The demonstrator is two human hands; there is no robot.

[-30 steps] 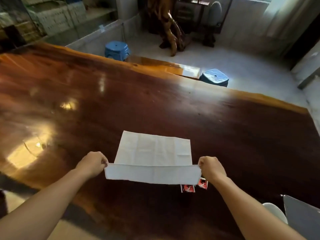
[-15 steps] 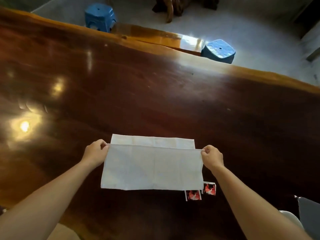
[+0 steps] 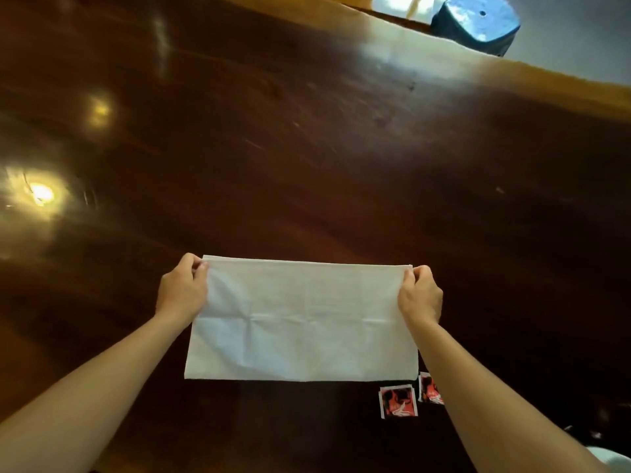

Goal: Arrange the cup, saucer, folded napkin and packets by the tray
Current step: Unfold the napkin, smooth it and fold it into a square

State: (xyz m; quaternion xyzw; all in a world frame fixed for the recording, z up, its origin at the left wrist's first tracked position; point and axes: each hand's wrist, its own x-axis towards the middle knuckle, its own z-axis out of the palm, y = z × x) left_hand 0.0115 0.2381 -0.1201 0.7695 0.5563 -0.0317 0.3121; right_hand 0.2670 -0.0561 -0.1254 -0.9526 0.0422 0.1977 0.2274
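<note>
Pinching the white napkin at its two far corners, one hand per corner. On the far-left corner the left hand has thumb and curled fingers closed tight. On the far-right corner the right hand uses the same grip. Both forearms come in from the near side, flanking the napkin's short edges.

Napkin state: doubled over, a wide rectangle with long edges running left-right. Two layers show along the far edge, nearly flush between the hands. The near edge lies on the table. Crease lines cross the top face, one lengthwise and a few across. Cannot tell whether the far edge is flat down or lifted slightly.

Two small red-and-white packets lie just off the napkin's near-right corner. The first packet sits just nearer than the napkin's near edge, a small gap from it, fully visible. The second packet is just right of the first, close to the napkin's corner, partly covered by the right forearm. Print too blurred to read.

The table is dark glossy wood, with a bright light reflection well left of the napkin. A blue stool stands far beyond the napkin, to its right, past the table's far edge. A pale rounded shape sits near-right of the napkin, cut off by the frame corner; cannot tell what it is.
</note>
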